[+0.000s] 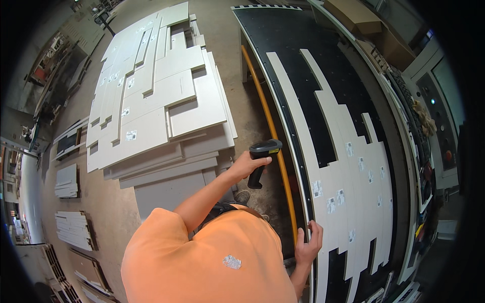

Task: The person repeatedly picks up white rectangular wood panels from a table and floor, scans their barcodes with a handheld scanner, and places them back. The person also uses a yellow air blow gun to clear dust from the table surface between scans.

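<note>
My left hand (245, 166) is wrapped around the grip of a black handheld barcode scanner (265, 147), held in front of my body between the stack and the machine table. Beside the table's long edge is my right hand (307, 246), its fingers loosely bent and apart, with nothing visible in it. Pale cut boards (348, 207) of different lengths lie side by side on the black table bed (283, 30), several carrying small printed labels (331, 204). Black gaps show between some of the boards.
To the left stands a tall stack of pale cut panels (151, 96) with uneven, jutting edges. An orange rail (273, 121) runs along the table's side. A control panel (438, 108) and cardboard boxes (361, 17) are beyond the table. Smaller board piles (73, 230) sit on the floor.
</note>
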{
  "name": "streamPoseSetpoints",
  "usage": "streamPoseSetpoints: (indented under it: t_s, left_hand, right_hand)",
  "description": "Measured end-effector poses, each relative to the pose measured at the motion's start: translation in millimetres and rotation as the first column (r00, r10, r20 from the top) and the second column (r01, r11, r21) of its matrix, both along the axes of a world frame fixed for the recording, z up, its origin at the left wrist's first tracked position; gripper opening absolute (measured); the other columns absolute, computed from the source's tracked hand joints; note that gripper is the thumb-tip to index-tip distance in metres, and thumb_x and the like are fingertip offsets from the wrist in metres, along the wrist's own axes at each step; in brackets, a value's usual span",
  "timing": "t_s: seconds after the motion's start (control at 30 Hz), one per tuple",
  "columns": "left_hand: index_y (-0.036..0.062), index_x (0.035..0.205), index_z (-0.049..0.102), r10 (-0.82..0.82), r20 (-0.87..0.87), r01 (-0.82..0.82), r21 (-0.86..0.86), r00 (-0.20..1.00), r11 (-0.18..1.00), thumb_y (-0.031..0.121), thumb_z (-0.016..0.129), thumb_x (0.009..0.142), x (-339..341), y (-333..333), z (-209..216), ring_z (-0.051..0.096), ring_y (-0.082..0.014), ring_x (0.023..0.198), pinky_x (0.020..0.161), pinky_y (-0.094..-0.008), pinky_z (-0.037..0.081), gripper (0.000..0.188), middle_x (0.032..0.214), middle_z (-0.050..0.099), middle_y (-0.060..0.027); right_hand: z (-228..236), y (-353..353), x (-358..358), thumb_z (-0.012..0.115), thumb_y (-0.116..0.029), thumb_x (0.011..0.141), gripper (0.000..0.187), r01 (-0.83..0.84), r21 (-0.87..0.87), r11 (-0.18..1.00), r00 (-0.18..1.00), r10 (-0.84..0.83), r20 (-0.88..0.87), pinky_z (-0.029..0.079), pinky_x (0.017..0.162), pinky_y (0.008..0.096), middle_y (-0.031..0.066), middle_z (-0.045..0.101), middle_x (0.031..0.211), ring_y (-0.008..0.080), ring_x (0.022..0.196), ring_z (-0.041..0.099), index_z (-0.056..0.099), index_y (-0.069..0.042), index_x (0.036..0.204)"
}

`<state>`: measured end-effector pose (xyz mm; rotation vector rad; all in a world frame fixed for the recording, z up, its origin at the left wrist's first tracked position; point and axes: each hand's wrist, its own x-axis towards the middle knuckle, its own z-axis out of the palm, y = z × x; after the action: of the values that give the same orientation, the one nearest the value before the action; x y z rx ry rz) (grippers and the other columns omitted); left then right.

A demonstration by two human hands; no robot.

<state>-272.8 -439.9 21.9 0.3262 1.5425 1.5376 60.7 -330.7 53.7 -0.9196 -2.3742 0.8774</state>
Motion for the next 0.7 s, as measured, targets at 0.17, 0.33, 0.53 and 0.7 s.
streamPoseSetpoints:
  t_s: [0.17,0.33,0.53,0.7]
  left_hand:
    - [0.0,0.106,0.067,-0.167,0.042,0.165,0.048,0.985,0.985,0.027,0.074,0.095,0.7,25.9,-9.3,0.066,-0.0134,0.078,0.07,-0.0304,0.054,0.03,0.087,0.067,-0.0035]
    - [0.0029,0.101,0.067,-0.24,-0.004,0.237,0.186,0.971,0.954,0.027,0.073,0.095,10.1,59.9,-7.5,0.064,-0.0128,0.071,0.063,-0.0284,0.049,0.025,0.082,0.07,-0.0041]
    - [0.0014,0.125,0.058,-0.26,-0.064,0.266,0.092,0.963,0.96,0.03,0.063,0.097,28.9,95.4,-0.6,0.069,-0.0126,0.074,0.048,-0.0228,0.046,0.04,0.087,0.07,-0.0092]
    - [0.0013,0.12,0.064,-0.413,-0.159,0.405,-0.084,0.897,0.911,0.026,0.067,0.096,49.4,145.4,26.7,0.069,-0.0125,0.075,0.05,-0.0223,0.046,0.035,0.083,0.07,-0.0087]
  right_hand:
    - [-27.5,-43.2,16.6,0.069,0.003,0.086,0.024,0.062,-0.139,0.988,0.994,-0.049,0.098,0.055,0.07,0.0343,0.0151,0.066,0.095,0.0255,0.076,0.065,0.066,0.005,0.11]
    - [-123.8,-97.4,122.1,0.069,-0.015,0.092,0.022,0.314,-0.406,0.858,0.906,-0.143,0.398,0.054,0.067,0.0368,0.0159,0.067,0.088,0.0248,0.073,0.065,0.069,0.005,0.103]
    - [-280.1,-168.3,323.3,0.08,-0.039,0.078,0.045,0.972,-0.156,0.173,0.221,-0.472,0.854,0.056,0.085,0.0448,0.021,0.073,0.098,0.034,0.097,0.072,0.07,0.0,0.1]
    - [-298.8,-160.4,364.5,0.078,-0.028,0.083,0.048,0.879,-0.473,0.063,0.312,-0.826,0.47,0.05,0.096,0.0441,0.0177,0.069,0.118,0.0301,0.109,0.066,0.065,-0.001,0.12]
